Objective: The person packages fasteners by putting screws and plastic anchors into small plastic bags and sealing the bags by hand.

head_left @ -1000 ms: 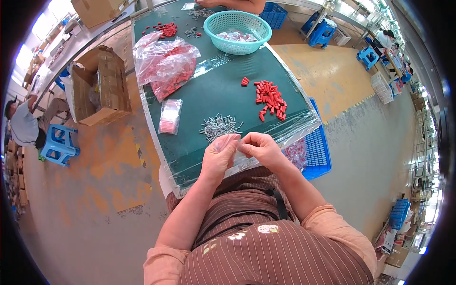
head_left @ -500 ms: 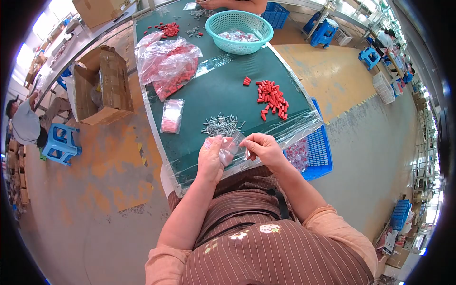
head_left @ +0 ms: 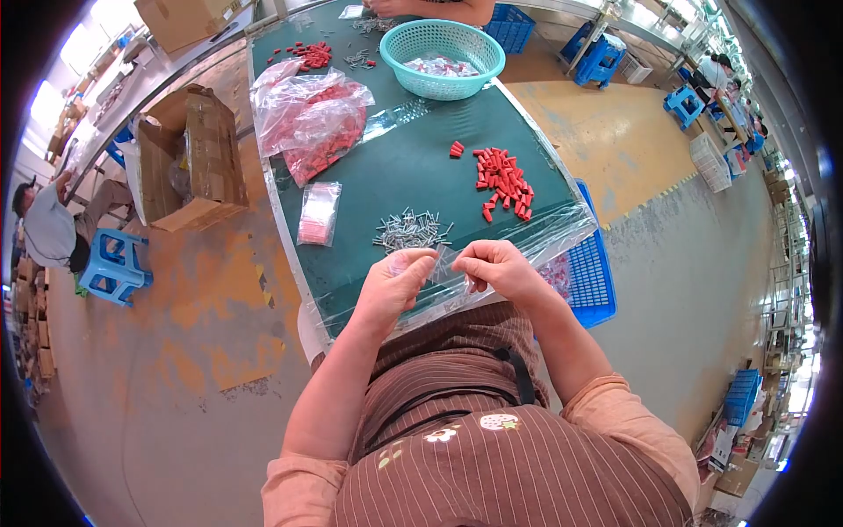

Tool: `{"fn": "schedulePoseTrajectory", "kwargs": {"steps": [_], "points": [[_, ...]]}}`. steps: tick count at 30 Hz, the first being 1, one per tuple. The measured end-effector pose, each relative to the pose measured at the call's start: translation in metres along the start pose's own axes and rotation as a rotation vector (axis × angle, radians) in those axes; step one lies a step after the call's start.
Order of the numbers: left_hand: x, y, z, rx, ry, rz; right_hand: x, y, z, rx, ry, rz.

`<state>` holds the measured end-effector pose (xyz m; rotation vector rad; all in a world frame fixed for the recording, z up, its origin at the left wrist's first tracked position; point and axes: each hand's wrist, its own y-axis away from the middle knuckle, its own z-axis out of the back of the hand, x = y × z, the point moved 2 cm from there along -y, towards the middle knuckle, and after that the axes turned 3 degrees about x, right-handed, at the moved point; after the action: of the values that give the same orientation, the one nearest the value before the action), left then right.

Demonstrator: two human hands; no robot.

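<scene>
A small clear plastic bag (head_left: 444, 262) stretches between my two hands at the table's near edge. My left hand (head_left: 392, 288) is closed on its left side, thumb on top. At the right, my right hand (head_left: 502, 270) pinches the bag's edge between thumb and curled fingers. What the bag holds, if anything, is hidden. Just beyond my left hand lies a heap of small metal screws or pins (head_left: 411, 231). Red plastic sleeves (head_left: 503, 183) are piled beyond my right hand. A stack of flat clear bags (head_left: 318, 213) rests to the left.
A large bag of red sleeves (head_left: 327, 132) lies farther up the green table (head_left: 413, 162). Beyond it stands a turquoise basket (head_left: 443, 88) with filled bags. A blue crate (head_left: 593, 277) sits at the right edge. Another person's arms (head_left: 448, 10) reach over the far end.
Both hands have risen slightly, and my right hand has shifted a little right. The bag, earlier showing broadly below my left fingers, is now mostly covered by them.
</scene>
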<state>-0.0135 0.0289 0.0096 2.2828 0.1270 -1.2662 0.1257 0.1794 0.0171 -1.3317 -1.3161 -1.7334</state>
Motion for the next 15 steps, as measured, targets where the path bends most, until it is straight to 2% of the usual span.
{"fn": "schedulePoseTrajectory", "kwargs": {"steps": [3,10,12,13,15], "points": [[-0.001,-0.001,-0.001,-0.066,-0.302,-0.068,0.007,0.002,0.0,0.026,0.024,-0.018],[0.002,-0.007,0.004,-0.133,-0.34,-0.135,0.011,0.001,0.003,0.09,0.086,-0.025],[0.009,-0.012,0.005,-0.165,-0.317,-0.209,0.007,-0.003,0.002,0.014,0.063,0.065],[0.008,-0.011,0.005,-0.178,-0.304,-0.183,0.006,-0.003,0.001,-0.025,0.053,0.111],[0.003,-0.006,0.002,-0.205,-0.276,-0.133,0.014,0.002,-0.002,-0.287,0.33,0.304]]}}
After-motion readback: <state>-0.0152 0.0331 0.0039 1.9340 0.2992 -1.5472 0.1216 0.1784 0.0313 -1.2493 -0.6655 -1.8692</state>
